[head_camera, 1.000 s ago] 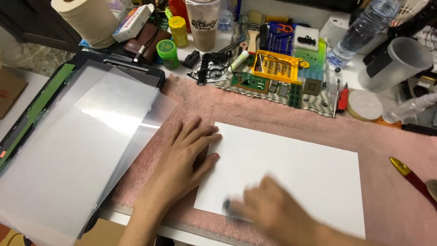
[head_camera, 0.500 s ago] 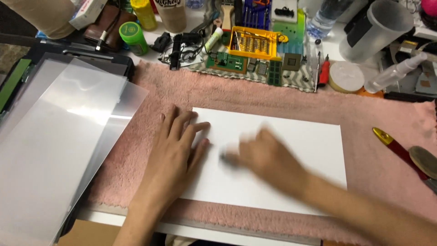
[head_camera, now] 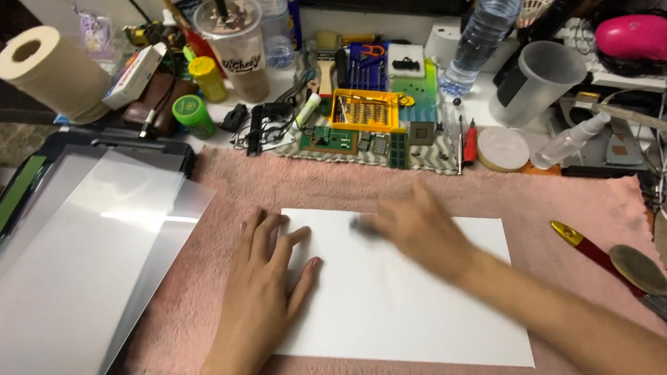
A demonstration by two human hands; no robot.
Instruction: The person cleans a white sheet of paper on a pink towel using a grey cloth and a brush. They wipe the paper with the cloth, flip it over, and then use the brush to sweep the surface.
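Since the earlier frames the right hand (head_camera: pixel 417 232) has travelled from the near edge of the white sheet (head_camera: pixel 410 305) up to its far edge, and the small dark object (head_camera: pixel 361 224) at its fingertips has gone with it. At far left, a clear plastic film (head_camera: pixel 90 257) lies over a dark tray (head_camera: pixel 104 142), overlapping the pink towel (head_camera: pixel 333 184) that covers the worktop. The left hand (head_camera: pixel 267 278) lies flat with fingers spread wide, pressing the sheet's left edge; it holds nothing. The sheet rests flat at the middle of the towel. The right hand is motion-blurred; it appears closed on the dark object, but the grip cannot be told for certain. Beyond the towel sits a yellow bit case (head_camera: pixel 366 111). At far right, a red-handled tool (head_camera: pixel 590 246) lies on the towel, well apart from the sheet.
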